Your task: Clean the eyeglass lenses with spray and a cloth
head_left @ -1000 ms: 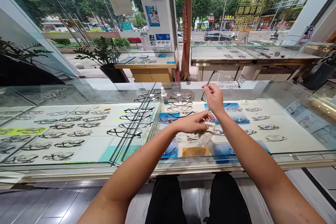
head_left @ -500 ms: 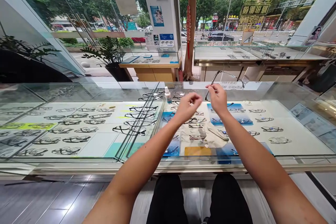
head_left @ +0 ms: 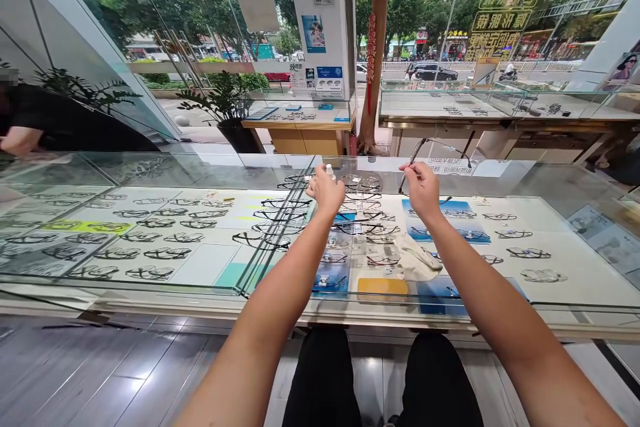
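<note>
My left hand [head_left: 327, 192] is closed around a small white spray bottle [head_left: 329, 169]. Only the top of the bottle shows above my fingers. To the right, my right hand [head_left: 421, 188] pinches a pair of eyeglasses [head_left: 424, 141] by one temple, holding them up above the glass counter. Their thin dark frame spreads out beyond my fingers. A row of dark eyeglasses [head_left: 280, 215] lies just left of my left forearm. Between my arms, a pale crumpled cloth [head_left: 417, 260] rests on the counter with something partly folded in it.
The glass display counter [head_left: 200, 295] runs across in front of me, with several rows of eyeglasses [head_left: 165, 253] inside. Another display case [head_left: 440, 121] stands by the window. A potted plant [head_left: 220, 103] is beyond the counter. At the far left, a person's arm [head_left: 23, 139] rests near the counter.
My left hand has moved left and closed on the spray bottle, which stood on the counter before. My right hand still holds the eyeglasses. The view has turned slightly left, bringing a person into sight.
</note>
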`<state>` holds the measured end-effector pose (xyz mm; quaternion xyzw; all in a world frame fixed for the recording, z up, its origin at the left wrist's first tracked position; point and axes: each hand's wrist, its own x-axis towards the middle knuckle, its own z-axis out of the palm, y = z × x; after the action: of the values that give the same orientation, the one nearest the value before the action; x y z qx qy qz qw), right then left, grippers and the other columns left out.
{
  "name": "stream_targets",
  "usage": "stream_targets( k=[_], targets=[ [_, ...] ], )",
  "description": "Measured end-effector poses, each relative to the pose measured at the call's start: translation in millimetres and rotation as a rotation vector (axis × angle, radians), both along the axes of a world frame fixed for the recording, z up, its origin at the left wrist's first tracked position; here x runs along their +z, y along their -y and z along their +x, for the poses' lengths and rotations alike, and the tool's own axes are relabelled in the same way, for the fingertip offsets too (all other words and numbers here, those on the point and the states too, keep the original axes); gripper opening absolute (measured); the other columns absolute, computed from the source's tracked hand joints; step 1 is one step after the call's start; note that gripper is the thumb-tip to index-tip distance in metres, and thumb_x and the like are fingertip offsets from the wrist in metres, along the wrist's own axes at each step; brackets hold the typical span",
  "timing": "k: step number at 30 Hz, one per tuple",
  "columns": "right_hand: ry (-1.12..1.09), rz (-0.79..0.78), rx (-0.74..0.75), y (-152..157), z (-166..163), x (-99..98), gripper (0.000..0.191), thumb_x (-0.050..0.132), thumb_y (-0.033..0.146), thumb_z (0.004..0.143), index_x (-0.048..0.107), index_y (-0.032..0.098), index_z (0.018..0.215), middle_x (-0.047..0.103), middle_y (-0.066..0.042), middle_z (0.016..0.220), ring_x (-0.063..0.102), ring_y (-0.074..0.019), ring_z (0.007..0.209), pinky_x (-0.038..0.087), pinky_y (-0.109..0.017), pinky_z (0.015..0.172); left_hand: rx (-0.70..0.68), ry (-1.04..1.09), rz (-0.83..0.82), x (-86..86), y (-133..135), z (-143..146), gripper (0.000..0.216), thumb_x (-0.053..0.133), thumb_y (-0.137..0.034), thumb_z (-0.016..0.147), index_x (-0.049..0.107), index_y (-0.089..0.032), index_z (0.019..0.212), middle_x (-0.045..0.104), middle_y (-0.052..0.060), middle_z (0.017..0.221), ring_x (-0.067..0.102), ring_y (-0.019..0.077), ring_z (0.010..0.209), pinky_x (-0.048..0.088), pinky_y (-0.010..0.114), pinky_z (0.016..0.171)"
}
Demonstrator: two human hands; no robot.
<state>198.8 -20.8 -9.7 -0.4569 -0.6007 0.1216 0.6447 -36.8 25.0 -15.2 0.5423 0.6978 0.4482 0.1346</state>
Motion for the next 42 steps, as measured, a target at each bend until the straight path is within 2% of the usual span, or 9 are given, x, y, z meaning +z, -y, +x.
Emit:
stream_targets(
  k=[4,8,12,16,19,22,25,34,42],
  targets=[
    [0.003,-0.006,0.006,1.3,-1.2,0.4,0.028,0.055,0.043,0.099,0.072,0.025,0.088,0.080,-0.008,0.107,0.068,-0.0255,0.099,0.055,-0.040,0.088,0.009,-0.066,-0.024,-3.6,0.0,-3.1,0.040,0.064,-0.015,0.090,0.060,-0.024,0.129,0.075,0.021,0.132,0.053,0.0471,0.142,0.030,0.064,0.119],
    [-0.004,-0.009,0.018,3.5,-2.8,1.6,0.028,0.055,0.044,0.099,0.071,0.025,0.087,0.079,-0.008,0.107,0.068,-0.0254,0.100,0.055,-0.040,0.089,-0.015,0.019,0.200,4.0,1.8,-4.9,0.024,0.057,-0.025,0.103,0.061,-0.026,0.126,0.073,0.016,0.131,0.057,0.0417,0.138,0.034,0.060,0.119],
    [-0.019,-0.009,0.057,4.2,-4.9,2.8,0.029,0.056,0.046,0.097,0.070,0.025,0.083,0.079,-0.008,0.105,0.067,-0.0257,0.100,0.054,-0.041,0.090,-0.296,0.323,0.374,12.8,1.8,0.1,0.031,0.055,-0.039,0.109,0.055,-0.027,0.138,0.070,0.010,0.118,0.067,0.0272,0.115,0.052,0.043,0.105],
    [-0.043,-0.066,0.224,4.5,-8.1,4.0,0.029,0.059,0.049,0.094,0.071,0.025,0.083,0.079,-0.007,0.105,0.068,-0.0254,0.101,0.053,-0.042,0.095,-0.583,0.678,0.195,23.4,9.7,8.6,0.041,0.068,-0.047,0.100,0.056,-0.030,0.136,0.065,0.004,0.105,0.066,0.0195,0.097,0.058,0.029,0.078],
    [-0.037,-0.145,0.400,6.0,-11.5,5.0,0.030,0.063,0.051,0.092,0.073,0.025,0.083,0.080,-0.005,0.101,0.068,-0.0252,0.101,0.052,-0.043,0.099,-0.781,0.883,-0.017,33.8,20.6,11.5,0.046,0.062,-0.069,0.097,0.065,-0.024,0.108,0.060,0.003,0.087,0.061,0.0180,0.079,0.056,0.028,0.066],
    [-0.021,-0.200,0.515,8.6,-15.9,5.9,0.031,0.066,0.052,0.091,0.076,0.025,0.083,0.080,-0.005,0.099,0.068,-0.0252,0.100,0.053,-0.043,0.100,-0.913,0.942,-0.122,40.0,29.0,13.4,0.073,0.045,-0.093,0.092,0.058,-0.023,0.077,0.055,0.005,0.076,0.057,0.0190,0.071,0.052,0.032,0.061],
    [-0.046,-0.240,0.590,11.7,-19.8,7.1,0.031,0.069,0.054,0.089,0.077,0.025,0.083,0.081,-0.005,0.098,0.069,-0.0255,0.099,0.054,-0.044,0.098,-0.903,0.846,-0.133,37.8,31.4,17.8,0.078,0.040,-0.098,0.090,0.052,-0.024,0.069,0.053,0.005,0.073,0.055,0.0195,0.069,0.051,0.033,0.060],
    [-0.036,-0.306,0.700,22.4,-24.7,13.6,0.031,0.071,0.054,0.088,0.073,0.025,0.077,0.083,-0.004,0.098,0.067,-0.0238,0.093,0.054,-0.042,0.095,-0.807,0.435,0.101,21.4,28.7,29.6,0.060,0.057,-0.079,0.089,0.057,-0.022,0.073,0.054,0.003,0.073,0.051,0.0189,0.075,0.047,0.032,0.068],
    [-0.072,-0.315,0.682,19.4,-22.9,12.6,0.032,0.071,0.056,0.088,0.075,0.025,0.080,0.082,-0.005,0.100,0.069,-0.0240,0.097,0.055,-0.042,0.096,-0.794,0.413,0.140,23.4,30.3,30.1,0.062,0.053,-0.083,0.090,0.055,-0.023,0.074,0.052,0.003,0.075,0.051,0.0195,0.076,0.045,0.032,0.070]
  ],
)
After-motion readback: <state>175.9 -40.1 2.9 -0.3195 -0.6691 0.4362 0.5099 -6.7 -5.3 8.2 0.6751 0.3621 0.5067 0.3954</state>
